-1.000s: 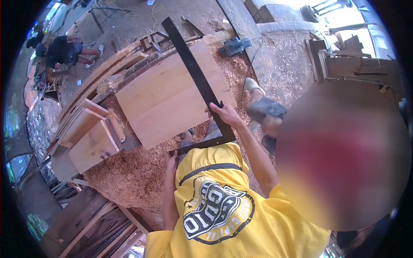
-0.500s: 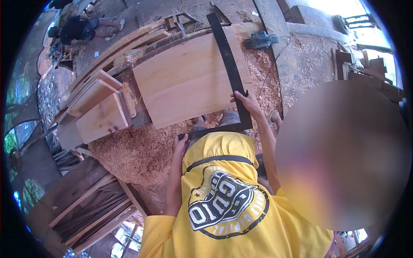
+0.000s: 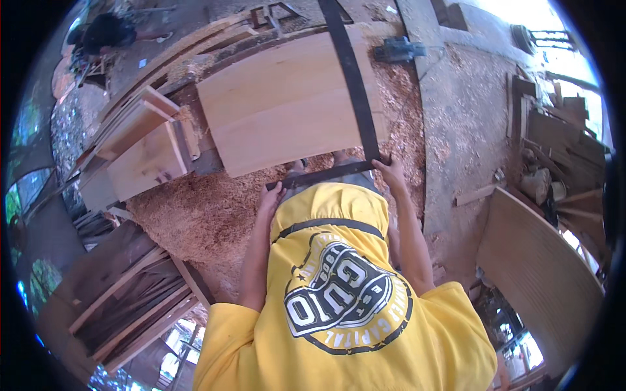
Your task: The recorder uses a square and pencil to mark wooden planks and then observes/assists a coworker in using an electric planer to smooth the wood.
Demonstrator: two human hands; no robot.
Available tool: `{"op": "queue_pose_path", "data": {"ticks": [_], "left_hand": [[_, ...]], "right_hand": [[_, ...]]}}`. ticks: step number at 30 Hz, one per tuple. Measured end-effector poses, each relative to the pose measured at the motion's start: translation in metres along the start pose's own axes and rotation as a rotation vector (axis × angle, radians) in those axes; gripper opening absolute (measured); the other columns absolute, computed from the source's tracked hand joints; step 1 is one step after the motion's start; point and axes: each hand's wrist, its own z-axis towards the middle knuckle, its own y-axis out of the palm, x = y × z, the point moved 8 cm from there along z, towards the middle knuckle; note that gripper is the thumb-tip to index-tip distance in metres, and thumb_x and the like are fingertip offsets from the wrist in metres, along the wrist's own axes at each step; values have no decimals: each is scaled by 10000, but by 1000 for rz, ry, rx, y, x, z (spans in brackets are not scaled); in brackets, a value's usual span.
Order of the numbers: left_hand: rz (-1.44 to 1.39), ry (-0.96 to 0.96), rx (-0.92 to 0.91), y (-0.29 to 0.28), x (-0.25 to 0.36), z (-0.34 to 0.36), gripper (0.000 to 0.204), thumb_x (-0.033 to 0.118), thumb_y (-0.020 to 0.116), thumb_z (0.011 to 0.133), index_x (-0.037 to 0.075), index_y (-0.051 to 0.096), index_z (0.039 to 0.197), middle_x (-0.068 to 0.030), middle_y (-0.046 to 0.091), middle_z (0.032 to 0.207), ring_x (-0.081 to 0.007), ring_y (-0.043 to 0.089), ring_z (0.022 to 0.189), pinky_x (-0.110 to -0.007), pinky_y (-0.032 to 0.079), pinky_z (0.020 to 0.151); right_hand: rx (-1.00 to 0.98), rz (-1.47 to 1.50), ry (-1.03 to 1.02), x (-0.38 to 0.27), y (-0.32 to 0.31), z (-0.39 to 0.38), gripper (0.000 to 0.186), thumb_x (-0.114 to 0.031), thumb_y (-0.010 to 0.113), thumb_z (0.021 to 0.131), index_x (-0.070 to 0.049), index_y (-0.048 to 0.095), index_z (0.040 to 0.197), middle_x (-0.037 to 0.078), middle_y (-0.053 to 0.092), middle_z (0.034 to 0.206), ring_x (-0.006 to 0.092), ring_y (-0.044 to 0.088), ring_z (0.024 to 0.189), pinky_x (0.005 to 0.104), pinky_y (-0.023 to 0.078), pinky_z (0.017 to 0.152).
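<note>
My left hand (image 3: 271, 199) grips the end of the short arm of a large black metal L-square (image 3: 347, 72), low in front of my waist. My right hand (image 3: 390, 173) grips the same square at its corner. The long arm reaches away from me over a pale wooden panel (image 3: 274, 111), near that panel's right side; whether it rests on the wood I cannot tell. My feet and legs show partly between the panel and my yellow shirt.
Stacked boards (image 3: 137, 143) lie at the left. A power tool (image 3: 398, 49) with a cord sits beyond the panel's right. Wood shavings (image 3: 169, 215) cover the floor. Offcuts (image 3: 561, 143) and a large board (image 3: 535, 274) stand at the right. A person (image 3: 107, 36) crouches at the far upper left.
My right hand has moved along the square down to its corner. The square's far end reaches higher in the picture. A passer-by's legs at my right are no longer in view.
</note>
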Motion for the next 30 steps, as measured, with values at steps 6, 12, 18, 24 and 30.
{"op": "queue_pose_path", "data": {"ticks": [6,12,18,24,30], "left_hand": [[-94,67,-40,16,30,13,182,58,651,940,23,546,1085,-84,632,1032,-189,655,892,-296,607,775],[-225,37,-29,35,44,22,219,14,621,947,94,564,1142,-42,633,1061,-175,642,926,-333,600,790],[-280,36,-94,26,39,42,261,-16,613,940,89,559,1172,-44,624,1118,-172,637,977,-340,587,833],[-259,35,-97,25,40,47,300,-40,606,937,76,539,1206,-64,614,1134,-178,636,990,-314,590,856],[-213,67,-52,28,42,43,206,65,634,954,73,584,1154,-38,632,1065,-147,630,914,-237,575,814]], "right_hand": [[158,221,89,13,5,12,365,-120,711,869,25,668,1201,71,724,1024,148,650,916,281,491,762],[303,332,130,25,-5,34,343,-196,754,860,-16,662,1137,9,665,883,61,443,517,247,335,449],[212,89,252,28,-9,18,333,-301,775,859,-34,698,1042,2,637,729,77,473,537,281,373,483],[163,39,73,17,-11,18,361,-335,775,856,-21,749,1033,43,724,881,115,617,769,300,468,667],[217,38,76,22,-12,28,307,-288,778,846,-4,757,960,59,738,826,125,642,730,312,489,691]]}}
